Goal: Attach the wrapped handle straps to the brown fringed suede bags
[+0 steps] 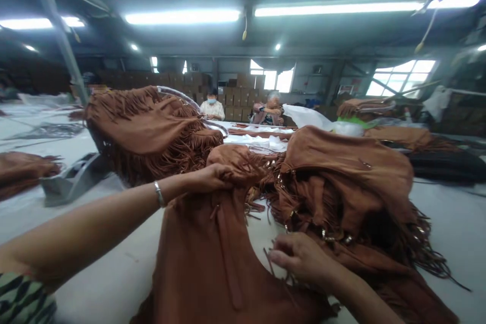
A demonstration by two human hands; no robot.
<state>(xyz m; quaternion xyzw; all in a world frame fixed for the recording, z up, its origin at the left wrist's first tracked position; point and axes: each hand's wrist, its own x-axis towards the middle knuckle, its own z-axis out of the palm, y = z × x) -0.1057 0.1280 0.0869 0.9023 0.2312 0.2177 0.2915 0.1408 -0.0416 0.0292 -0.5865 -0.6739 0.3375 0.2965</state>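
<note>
A brown suede-like bag (197, 253) with a long zipper strip hangs in front of me, its lower part running past the bottom edge. My left hand (214, 178) is closed around its gathered upper part. To the right of the bag's curved edge is my right hand (299, 258), its fingers curled in and the thumb drawn close to them. Thin brown fringe strands (269, 260) show beside those fingertips; whether they are pinched is not clear. Right of this hand lies a heap of brown fringed bags (349, 162) with gold-coloured metal fittings.
Another pile of fringed brown bags (148, 126) stands at the left on the white table (102, 243). A grey holder (72, 182) is beside it. Two people (212, 107) sit across the table, with stacked cartons (233, 104) behind them. Black material (448, 164) lies at far right.
</note>
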